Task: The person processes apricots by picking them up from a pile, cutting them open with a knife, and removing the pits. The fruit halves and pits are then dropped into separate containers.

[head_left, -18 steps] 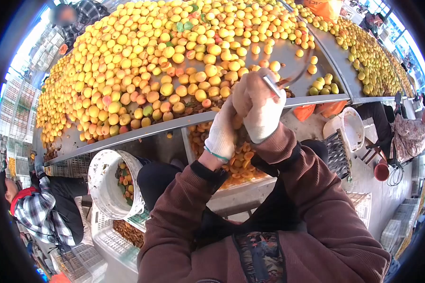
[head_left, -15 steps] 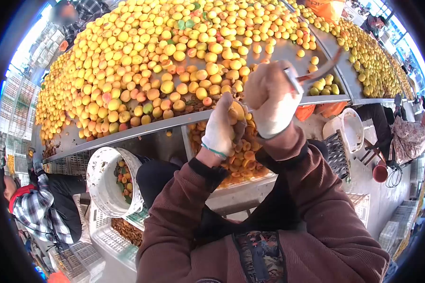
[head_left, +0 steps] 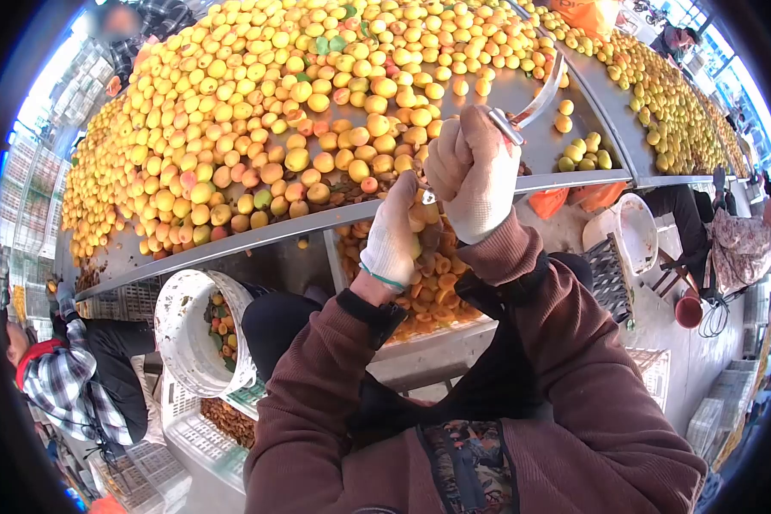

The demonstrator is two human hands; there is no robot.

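The right hand (head_left: 475, 176), fingers clenched on the curved knife (head_left: 540, 96), has swung back against the left hand (head_left: 394, 236) — its fingers grasping an apricot (head_left: 420, 216) over the tray of halves (head_left: 441, 336) — so this fruit seems mid-cut.

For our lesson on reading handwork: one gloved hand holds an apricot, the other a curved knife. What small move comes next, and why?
Probably split the apricot with the knife: the left hand presses it against the right hand, just above a tray of already halved fruit.
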